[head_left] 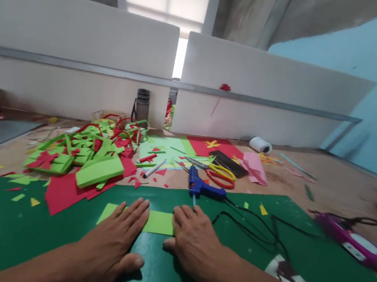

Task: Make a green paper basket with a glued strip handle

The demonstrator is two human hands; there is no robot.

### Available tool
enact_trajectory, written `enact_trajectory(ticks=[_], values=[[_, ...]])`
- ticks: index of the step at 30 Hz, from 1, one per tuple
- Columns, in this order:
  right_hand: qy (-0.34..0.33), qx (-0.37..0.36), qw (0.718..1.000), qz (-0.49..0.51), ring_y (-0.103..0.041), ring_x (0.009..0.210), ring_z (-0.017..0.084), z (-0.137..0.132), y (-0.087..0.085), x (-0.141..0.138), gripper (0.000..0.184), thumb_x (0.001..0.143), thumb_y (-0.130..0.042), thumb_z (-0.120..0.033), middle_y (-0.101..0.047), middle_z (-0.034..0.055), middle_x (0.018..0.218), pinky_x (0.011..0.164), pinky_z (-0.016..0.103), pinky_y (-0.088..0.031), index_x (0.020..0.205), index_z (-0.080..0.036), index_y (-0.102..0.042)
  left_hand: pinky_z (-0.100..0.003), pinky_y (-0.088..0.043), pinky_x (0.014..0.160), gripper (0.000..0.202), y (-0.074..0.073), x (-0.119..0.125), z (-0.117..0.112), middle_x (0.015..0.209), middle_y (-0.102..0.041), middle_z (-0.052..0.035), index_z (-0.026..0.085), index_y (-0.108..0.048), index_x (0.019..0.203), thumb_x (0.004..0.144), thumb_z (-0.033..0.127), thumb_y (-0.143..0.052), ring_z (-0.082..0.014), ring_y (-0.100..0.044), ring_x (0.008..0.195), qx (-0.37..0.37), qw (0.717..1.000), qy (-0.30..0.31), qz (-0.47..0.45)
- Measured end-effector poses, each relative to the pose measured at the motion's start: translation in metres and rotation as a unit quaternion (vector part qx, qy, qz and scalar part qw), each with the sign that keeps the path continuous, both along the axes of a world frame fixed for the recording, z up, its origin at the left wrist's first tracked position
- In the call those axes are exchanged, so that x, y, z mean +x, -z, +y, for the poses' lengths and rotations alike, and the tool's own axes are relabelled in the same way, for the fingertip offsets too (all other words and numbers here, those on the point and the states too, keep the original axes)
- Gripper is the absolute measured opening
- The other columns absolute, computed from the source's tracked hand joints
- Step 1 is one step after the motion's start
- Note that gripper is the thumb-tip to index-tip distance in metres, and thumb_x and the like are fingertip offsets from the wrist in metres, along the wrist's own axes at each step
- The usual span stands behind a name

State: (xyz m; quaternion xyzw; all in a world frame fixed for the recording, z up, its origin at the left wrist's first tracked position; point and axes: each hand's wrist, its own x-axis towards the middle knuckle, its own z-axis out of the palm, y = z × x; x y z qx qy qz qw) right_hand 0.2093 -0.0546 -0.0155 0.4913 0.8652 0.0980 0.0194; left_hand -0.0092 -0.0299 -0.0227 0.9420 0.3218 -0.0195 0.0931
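Observation:
My left hand (114, 239) lies flat with fingers stretched out on the left part of a light green paper strip (157, 222). My right hand (194, 239) lies flat on the strip's right end, fingers spread. The strip rests on a dark green mat (0, 221) covering the near table. Neither hand holds anything. A blue glue gun (204, 188) lies just beyond my right fingertips, its black cord (254, 225) trailing to the right over the mat.
A heap of green and red paper scraps (89, 154) sits at left. Scissors with red and yellow handles (220, 175), a white pen (153, 169), a grey bottle (141, 105), a tape roll (260, 144) and a purple tool (352, 236) lie about. White partitions (81, 48) stand behind.

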Motion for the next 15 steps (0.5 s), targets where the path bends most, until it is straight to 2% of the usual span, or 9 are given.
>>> enact_trajectory(ticks=[2, 6, 8, 11, 13, 15], values=[[0.000, -0.005, 1.000, 0.005, -0.054, 0.091, 0.029, -0.001, -0.001, 0.000, 0.037, 0.085, -0.052, -0.044, -0.061, 0.0138, 0.096, 0.081, 0.046, -0.042, 0.096, -0.011, -0.064, -0.053, -0.018, 0.108, 0.074, 0.005, 0.001, 0.001, 0.148, -0.006, -0.0131, 0.014, -0.012, 0.143, 0.088, 0.060, -0.028, -0.0321, -0.010, 0.136, 0.012, 1.000, 0.001, -0.003], [-0.079, -0.030, 0.995, 0.054, -0.051, 0.102, 0.027, -0.005, -0.005, -0.002, 0.036, 0.088, -0.050, -0.039, -0.057, 0.0107, 0.114, 0.088, 0.049, -0.038, 0.118, -0.020, -0.052, -0.060, -0.020, 0.104, 0.073, 0.013, 0.004, 0.005, 0.148, -0.010, -0.0111, 0.025, -0.014, 0.143, 0.084, 0.063, -0.034, -0.0370, -0.011, 0.135, 0.035, 0.999, -0.008, -0.022], [-0.088, -0.045, 0.993, 0.067, -0.052, 0.103, 0.026, -0.004, -0.007, -0.003, 0.034, 0.087, -0.050, -0.039, -0.058, 0.0081, 0.114, 0.090, 0.050, -0.036, 0.117, -0.024, -0.053, -0.064, -0.021, 0.101, 0.070, 0.016, 0.006, 0.006, 0.148, -0.010, -0.0095, 0.032, -0.015, 0.142, 0.083, 0.065, -0.035, -0.0384, -0.009, 0.135, 0.036, 0.999, -0.020, -0.024], [-0.020, -0.034, 0.998, 0.045, -0.055, 0.098, 0.023, 0.008, -0.012, -0.004, 0.025, 0.086, -0.052, -0.040, -0.064, 0.0057, 0.102, 0.094, 0.050, -0.032, 0.097, -0.020, -0.062, -0.066, -0.019, 0.100, 0.066, 0.017, 0.009, 0.008, 0.149, -0.010, -0.0101, 0.034, -0.016, 0.142, 0.085, 0.064, -0.031, -0.0376, -0.007, 0.135, 0.028, 0.999, -0.039, -0.017], [0.025, -0.019, 0.999, 0.021, -0.057, 0.093, 0.021, 0.026, -0.016, -0.002, 0.023, 0.087, -0.051, -0.036, -0.067, 0.0048, 0.091, 0.095, 0.048, -0.031, 0.084, -0.018, -0.065, -0.066, -0.017, 0.100, 0.066, 0.016, 0.010, 0.007, 0.148, -0.009, -0.0117, 0.033, -0.016, 0.142, 0.085, 0.064, -0.029, -0.0370, -0.005, 0.135, 0.024, 0.999, -0.047, -0.013], [0.047, 0.001, 0.999, 0.011, -0.058, 0.093, 0.022, 0.050, -0.020, 0.002, 0.021, 0.089, -0.049, -0.029, -0.068, 0.0076, 0.090, 0.095, 0.048, -0.032, 0.086, -0.016, -0.065, -0.066, -0.015, 0.101, 0.066, 0.013, 0.012, 0.005, 0.148, -0.007, -0.0126, 0.032, -0.017, 0.142, 0.085, 0.064, -0.028, -0.0367, -0.004, 0.135, 0.018, 0.998, -0.051, -0.011]])
